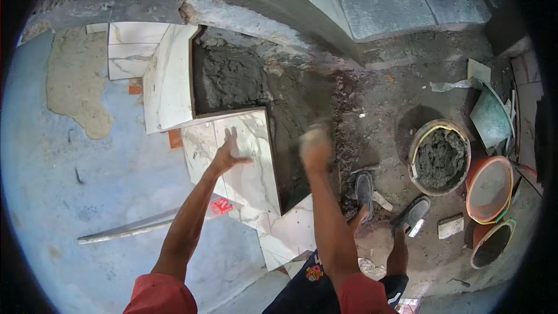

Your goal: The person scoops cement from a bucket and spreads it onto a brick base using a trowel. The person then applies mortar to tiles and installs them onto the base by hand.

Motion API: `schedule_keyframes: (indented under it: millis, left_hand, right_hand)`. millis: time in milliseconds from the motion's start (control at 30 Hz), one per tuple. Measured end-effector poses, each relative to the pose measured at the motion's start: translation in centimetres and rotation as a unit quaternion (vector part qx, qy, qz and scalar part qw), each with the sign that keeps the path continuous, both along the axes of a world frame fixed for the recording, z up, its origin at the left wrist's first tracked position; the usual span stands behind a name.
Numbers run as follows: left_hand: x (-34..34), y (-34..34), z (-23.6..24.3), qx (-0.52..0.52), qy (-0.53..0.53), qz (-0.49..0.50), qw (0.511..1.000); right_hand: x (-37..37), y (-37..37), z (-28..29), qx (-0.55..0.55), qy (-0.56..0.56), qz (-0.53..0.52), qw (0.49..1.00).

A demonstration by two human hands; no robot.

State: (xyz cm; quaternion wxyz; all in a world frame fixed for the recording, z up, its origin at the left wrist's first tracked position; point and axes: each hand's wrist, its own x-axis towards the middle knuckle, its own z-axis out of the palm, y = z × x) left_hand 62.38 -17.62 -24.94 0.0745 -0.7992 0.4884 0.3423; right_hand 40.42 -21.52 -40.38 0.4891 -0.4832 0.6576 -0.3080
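Observation:
My left hand, fingers spread, lies over a white tile with grey marble veins that forms the top of a raised ledge. My right hand is over the wet grey mortar bed to the right of that tile. It is smeared by motion, and a pale blur at its fingers leaves unclear whether it holds anything. Wet mortar also fills the recess beyond the tile, beside an upright white tile. Another white tile faces the ledge on the near side.
On the right stand a bucket of mortar, an orange tub and a smaller bucket. A green container leans by the wall. A long straight bar crosses the blue wall surface at left. Tile scraps lie near my feet.

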Motion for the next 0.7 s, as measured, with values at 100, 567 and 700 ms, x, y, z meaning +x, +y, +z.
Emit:
schedule_keyframes:
  millis: [100, 567, 700]
  left_hand:
    - [2.7, 1.2, 1.6, -0.008, -0.005, 0.002, 1.0]
    - [3.0, 1.5, 2.0, -0.017, 0.042, 0.025, 0.999]
    - [2.3, 0.7, 2.4, 0.021, 0.012, 0.014, 1.0]
  right_hand:
    - [0.1, 6.1, 6.3, 0.056, -0.122, 0.204, 0.97]
    - [-44.7, -1.6, -14.8, 0.018, 0.524, 0.337, 0.782]
    - [-41.6, -3.3, -23.5, 0.04, 0.454, 0.392, 0.799]
